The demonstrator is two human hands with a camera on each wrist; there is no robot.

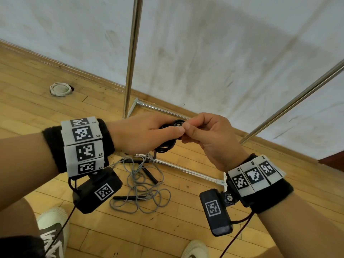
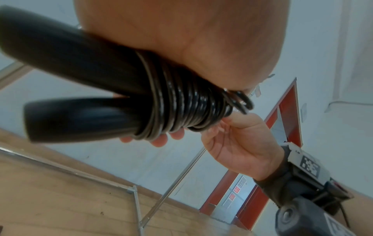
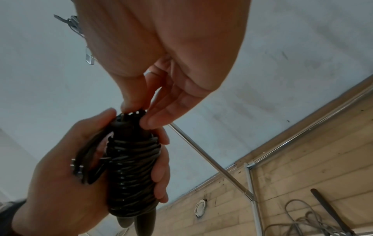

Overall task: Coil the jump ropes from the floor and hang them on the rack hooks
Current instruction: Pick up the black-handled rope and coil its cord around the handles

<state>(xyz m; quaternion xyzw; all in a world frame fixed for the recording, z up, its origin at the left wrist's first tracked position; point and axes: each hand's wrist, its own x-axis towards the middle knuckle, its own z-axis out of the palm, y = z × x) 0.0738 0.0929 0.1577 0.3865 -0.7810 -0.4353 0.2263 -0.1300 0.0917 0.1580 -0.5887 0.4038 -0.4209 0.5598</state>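
A black jump rope (image 1: 168,141) is wound in tight turns round its two black handles (image 2: 80,95). My left hand (image 1: 147,133) grips this bundle (image 3: 131,167) at chest height in front of the rack. My right hand (image 1: 202,133) pinches the rope's loop at the top of the bundle (image 3: 134,114) with thumb and fingers. Grey jump ropes (image 1: 143,185) with black handles lie tangled on the wooden floor below my hands. The metal rack (image 1: 132,58) stands against the wall; no hooks show in the head view.
The rack's base bars (image 1: 178,168) run along the floor under my hands, and a slanted rack bar (image 1: 297,101) passes on the right. A white round fitting (image 1: 60,89) sits in the floor at the left. My shoes (image 1: 54,231) are near the bottom edge.
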